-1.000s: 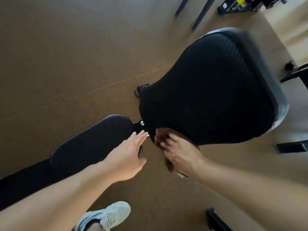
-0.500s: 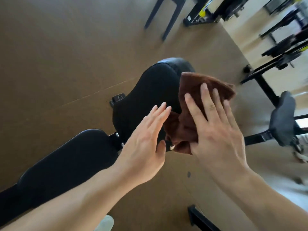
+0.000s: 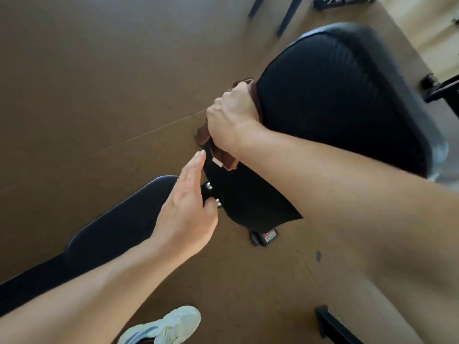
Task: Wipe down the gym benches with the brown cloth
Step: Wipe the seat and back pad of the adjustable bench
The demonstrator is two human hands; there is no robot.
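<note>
A black gym bench has a wide ribbed back pad (image 3: 330, 105) raised toward me and a narrower seat pad (image 3: 119, 224) lower left. My right hand (image 3: 231, 117) grips the brown cloth (image 3: 254, 95) and holds it against the left edge of the back pad. Part of the cloth (image 3: 224, 160) with a white tag hangs below my wrist. My left hand (image 3: 186, 207) hovers with straight fingers over the hinge between the two pads, holding nothing.
Brown floor lies all around. A pale sneaker (image 3: 164, 326) shows at the bottom. Black chair legs (image 3: 285, 11) stand at the top. More black equipment frames sit at the right edge (image 3: 442, 90) and bottom right (image 3: 330, 324).
My right hand has gone from pressing the cloth flat on the pad's face to gripping it at the pad's left edge. The view has tilted down and closer. My left hand stays open.
</note>
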